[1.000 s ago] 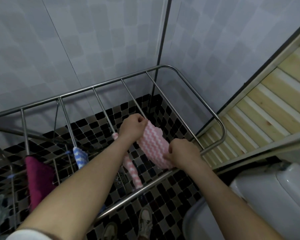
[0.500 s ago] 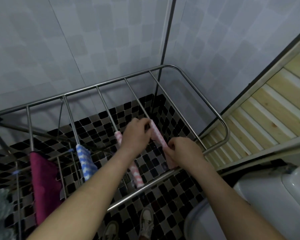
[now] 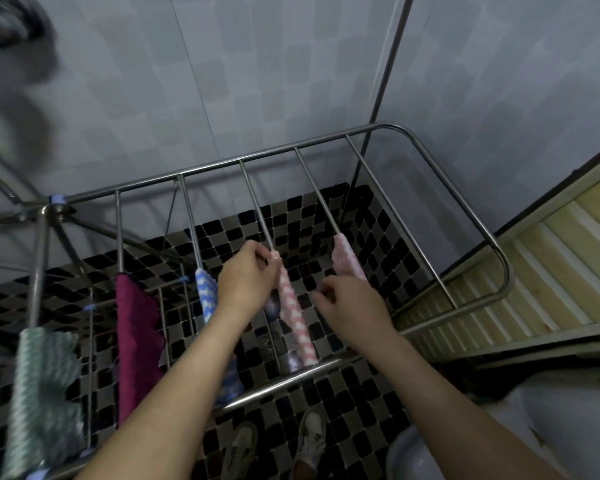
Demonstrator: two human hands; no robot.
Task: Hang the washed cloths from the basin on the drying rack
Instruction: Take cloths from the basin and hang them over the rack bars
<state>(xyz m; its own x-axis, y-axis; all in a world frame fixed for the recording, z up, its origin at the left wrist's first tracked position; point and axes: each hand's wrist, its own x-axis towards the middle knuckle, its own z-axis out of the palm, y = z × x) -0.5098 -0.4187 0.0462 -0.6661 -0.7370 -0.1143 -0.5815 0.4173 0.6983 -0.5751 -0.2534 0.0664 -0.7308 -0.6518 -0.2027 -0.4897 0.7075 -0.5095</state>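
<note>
A steel drying rack (image 3: 388, 128) spans the view over a black mosaic floor. On its bars hang a green cloth (image 3: 39, 393), a maroon cloth (image 3: 136, 327), a blue-and-white cloth (image 3: 205, 292) and two pink-and-white cloths. My left hand (image 3: 246, 282) pinches the top of the nearer pink cloth (image 3: 295, 317) where it lies over its bar. One bar to the right hangs the other pink cloth (image 3: 349, 261). My right hand (image 3: 352, 306) sits just below it with fingers loosely curled and nothing seen in them. The rim of a pale basin (image 3: 406, 455) shows at the bottom right.
Grey tiled walls close in behind the rack, with a vertical pole (image 3: 385, 64) in the corner. Wooden slats (image 3: 534, 271) lean at the right. A white fixture (image 3: 561, 424) stands at the lower right. My shoes (image 3: 310, 434) show under the rack's front rail.
The pink cloth I was spreading now hangs over its bar. My left hand has shifted left to the neighbouring pink cloth, and my right hand has dropped off the cloth. The view tilted up.
</note>
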